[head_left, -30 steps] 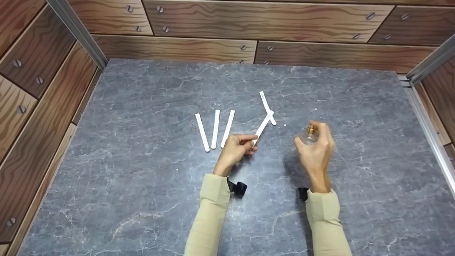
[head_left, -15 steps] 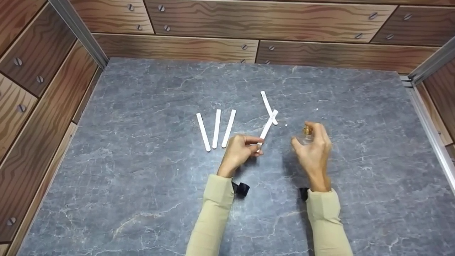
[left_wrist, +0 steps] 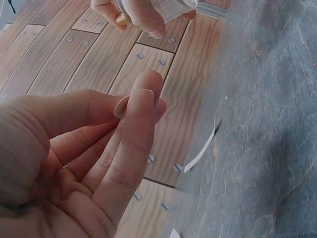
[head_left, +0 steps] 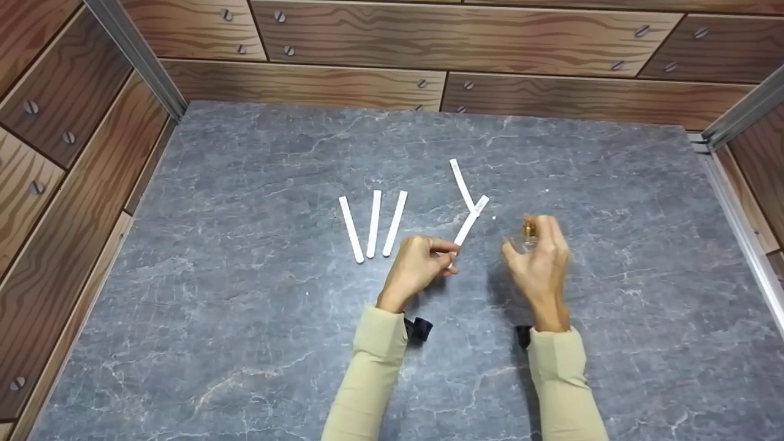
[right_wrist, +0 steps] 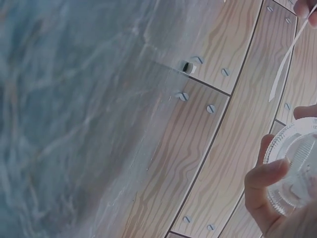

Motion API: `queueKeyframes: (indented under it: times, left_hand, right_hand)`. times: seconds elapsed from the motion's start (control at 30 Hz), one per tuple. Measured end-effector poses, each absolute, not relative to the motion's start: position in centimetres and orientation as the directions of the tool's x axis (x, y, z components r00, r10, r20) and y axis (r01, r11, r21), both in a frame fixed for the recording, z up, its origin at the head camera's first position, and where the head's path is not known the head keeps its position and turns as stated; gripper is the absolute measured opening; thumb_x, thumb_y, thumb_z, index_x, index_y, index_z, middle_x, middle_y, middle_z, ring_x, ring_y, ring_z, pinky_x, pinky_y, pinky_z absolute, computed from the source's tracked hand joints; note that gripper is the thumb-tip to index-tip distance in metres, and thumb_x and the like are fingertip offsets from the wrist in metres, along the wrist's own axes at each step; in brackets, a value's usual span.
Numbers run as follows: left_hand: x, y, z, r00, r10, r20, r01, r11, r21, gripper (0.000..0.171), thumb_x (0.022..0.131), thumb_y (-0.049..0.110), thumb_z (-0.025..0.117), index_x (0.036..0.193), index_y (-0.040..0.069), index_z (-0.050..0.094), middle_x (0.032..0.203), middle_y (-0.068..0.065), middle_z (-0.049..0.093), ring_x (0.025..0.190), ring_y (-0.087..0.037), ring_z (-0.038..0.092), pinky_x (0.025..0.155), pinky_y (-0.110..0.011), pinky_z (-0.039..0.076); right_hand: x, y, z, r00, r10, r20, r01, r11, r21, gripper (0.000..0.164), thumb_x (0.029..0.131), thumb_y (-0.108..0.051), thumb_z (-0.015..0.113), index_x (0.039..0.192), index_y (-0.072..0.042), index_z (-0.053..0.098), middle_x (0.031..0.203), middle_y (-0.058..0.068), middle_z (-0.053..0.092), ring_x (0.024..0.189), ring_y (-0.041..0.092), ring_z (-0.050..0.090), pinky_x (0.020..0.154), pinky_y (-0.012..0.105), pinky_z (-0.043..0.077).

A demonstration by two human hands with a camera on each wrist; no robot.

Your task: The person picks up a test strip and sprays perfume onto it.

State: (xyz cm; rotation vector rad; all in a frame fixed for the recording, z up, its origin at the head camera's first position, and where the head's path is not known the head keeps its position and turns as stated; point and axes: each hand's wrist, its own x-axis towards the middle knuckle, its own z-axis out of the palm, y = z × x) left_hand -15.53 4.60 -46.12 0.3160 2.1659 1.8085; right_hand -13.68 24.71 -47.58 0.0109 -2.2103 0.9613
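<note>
My left hand [head_left: 416, 269] pinches one end of a white paper test strip [head_left: 470, 224] between thumb and fingers. The strip's far end points up and to the right, toward the bottle. A clear glass perfume bottle with a gold spray top [head_left: 529, 228] is in my right hand [head_left: 542, 260], whose index finger lies at the top. In the right wrist view the bottle's ridged round base [right_wrist: 292, 173] shows between thumb and fingers, and the held strip [right_wrist: 283, 72] looks bent. Another strip [head_left: 460, 180] lies on the table behind the held one, its near end partly covered.
Three more white strips [head_left: 373, 223] lie fanned on the grey marbled tabletop [head_left: 245, 318], left of my left hand. Tiny white specks [head_left: 493, 217] dot the surface near the bottle. Wood-patterned panels [head_left: 453, 37] stand at the back and sides.
My left hand has shifted right and slightly nearer to me, carrying the strip with it. My right hand has drifted a little left with the bottle. The strips on the table stay put.
</note>
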Motion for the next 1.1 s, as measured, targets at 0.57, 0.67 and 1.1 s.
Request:
queueKeyframes:
  times: [0.57,0.67,1.1]
  left_hand:
    - [-15.43,4.54,-46.01,-0.925,0.372,-0.084,-0.022,0.166,0.986,0.017,0.092,-0.010,0.065,0.107,-0.013,0.073,0.098,-0.026,0.073,0.071,-0.028,0.075,0.067,-0.035,0.063]
    - [-15.43,4.53,-46.03,-0.924,0.372,-0.084,-0.023,0.164,0.986,0.016,0.092,-0.009,0.066,0.107,-0.013,0.073,0.097,-0.026,0.073,0.068,-0.024,0.074,0.067,-0.034,0.063]
    - [-15.49,4.57,-45.93,-0.925,0.369,-0.090,-0.026,0.175,0.984,0.017,0.092,-0.010,0.066,0.107,-0.013,0.073,0.099,-0.026,0.073,0.069,-0.023,0.074,0.067,-0.035,0.063]
  right_hand:
    - [-13.69,24.74,-47.17,-0.756,0.262,0.599,-0.264,0.716,-0.646,0.033,0.065,0.013,0.077,0.091,0.006,0.056,0.085,0.019,0.054,0.074,0.034,0.054,0.065,0.043,0.043]
    - [-13.69,24.70,-47.15,-0.752,0.277,0.599,-0.261,0.709,-0.655,0.033,0.066,0.013,0.077,0.090,0.006,0.056,0.086,0.020,0.054,0.074,0.034,0.054,0.066,0.043,0.043]
    - [-13.43,24.54,-46.64,-0.759,0.306,0.575,-0.239,0.690,-0.683,0.042,0.066,0.014,0.082,0.100,0.013,0.059,0.089,0.024,0.057,0.079,0.037,0.055,0.072,0.044,0.045]
